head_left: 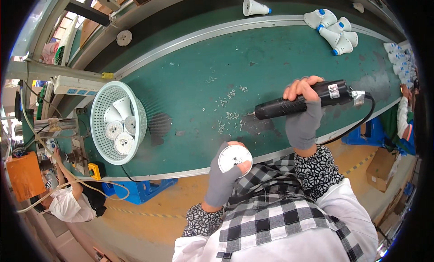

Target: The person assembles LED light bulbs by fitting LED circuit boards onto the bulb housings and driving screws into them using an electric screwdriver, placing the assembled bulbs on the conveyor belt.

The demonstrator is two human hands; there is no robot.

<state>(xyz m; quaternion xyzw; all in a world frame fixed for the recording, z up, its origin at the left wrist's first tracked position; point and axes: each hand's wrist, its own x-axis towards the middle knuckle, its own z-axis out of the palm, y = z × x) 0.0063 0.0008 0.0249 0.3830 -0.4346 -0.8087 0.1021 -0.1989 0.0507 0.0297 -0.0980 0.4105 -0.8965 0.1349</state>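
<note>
My left hand (220, 185), in a grey fingerless glove, grips a white cone-shaped lamp housing (231, 156) near the bench's front edge. Its round, flat end faces up, with my thumb on the rim. In my right hand (304, 121), also gloved, lies a black electric screwdriver (281, 108), held nearly level. Its thin bit points left, close to small loose screws (232, 115) scattered over the green bench (194, 72). Whether a screw sits on the bit is too small to tell.
A pale green basket (96, 126) with several lamp housings stands at left. More housings (334, 31) lie at the far right, and one (255, 7) beyond the metal rail. The screwdriver's cord (368, 117) hangs over the front edge. Other people (74, 201) work at both sides.
</note>
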